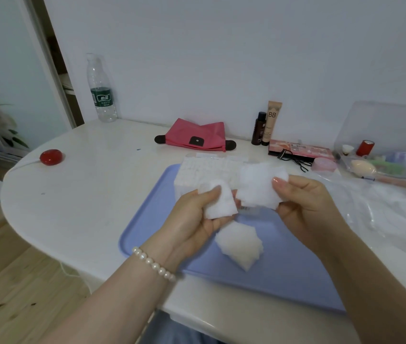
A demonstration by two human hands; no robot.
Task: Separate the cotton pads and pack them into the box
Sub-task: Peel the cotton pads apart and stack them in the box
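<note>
A: Cotton pads: report the layout, largest item first.

B: White table [92, 194], rounded end at left. On it lies a blue tray [283, 264], near the front edge. At the tray's far end stands a large white block of stacked pads [204, 170]. A small loose pile of pads [240, 245] lies on the tray, below the hands.

A: Hand status?

B: Both are raised above the tray. Left hand [194, 219]: thumb and fingers curled, pinching one pad [218, 202]. Right hand [306, 204]: thumb and fingers pinching a second, wider pad [256, 187]. The two pads sit just beside each other; contact cannot be determined.

A: Peripheral items?

B: Clear plastic container [390, 125] at far right, pink pouch [197, 135] and water bottle [101, 90] near the wall, red round object [51, 157] at left.
</note>
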